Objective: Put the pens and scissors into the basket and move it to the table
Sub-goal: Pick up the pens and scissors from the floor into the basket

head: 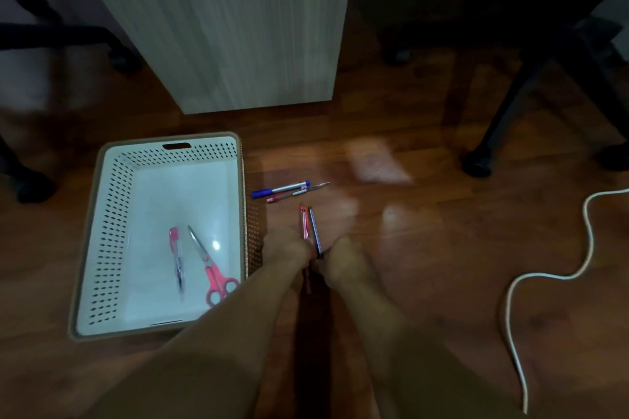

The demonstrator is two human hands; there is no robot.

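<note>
A white perforated basket (112,214) with a beige rim stands on the wooden floor at the left. Inside lie pink-handled scissors (212,269) and a pink-capped pen (177,258). Right of the basket, a blue pen (280,188) and a pink pen (296,193) lie side by side on the floor. My left hand (284,248) is closed on a red pen (304,223). My right hand (342,260) is closed on a dark pen (315,230). Both held pens point away from me, close together.
A pale wooden panel (231,27) rises behind the basket. Black chair legs with castors (476,163) stand at the right, more dark legs (34,187) at the left. A white cable (578,269) snakes across the floor at the right.
</note>
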